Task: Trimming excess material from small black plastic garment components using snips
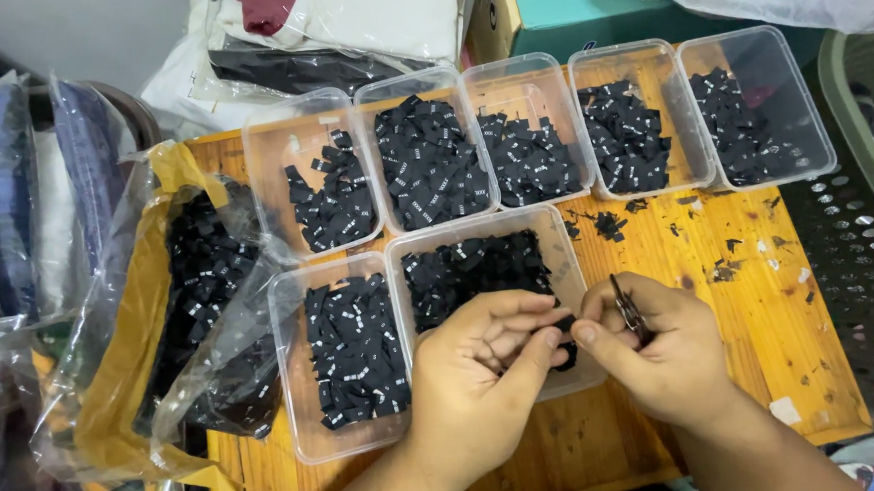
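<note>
My left hand (pixel 483 368) hovers over the near clear plastic tub (pixel 567 259) of small black fabric labels (pixel 468 269), its fingers curled around a few black labels. My right hand (pixel 652 349) is just to its right, thumb touching the left fingertips, and grips small dark metal snips (pixel 627 310) that point upward. Both hands meet above the tub's right front corner, which they hide.
Several clear tubs of black labels sit on the wooden table (pixel 759 298): another near tub (pixel 348 355) and a back row (pixel 531 136). A taped plastic bag of labels (pixel 196 298) lies left. A perforated basket (pixel 866 253) stands right; scraps dot the tabletop.
</note>
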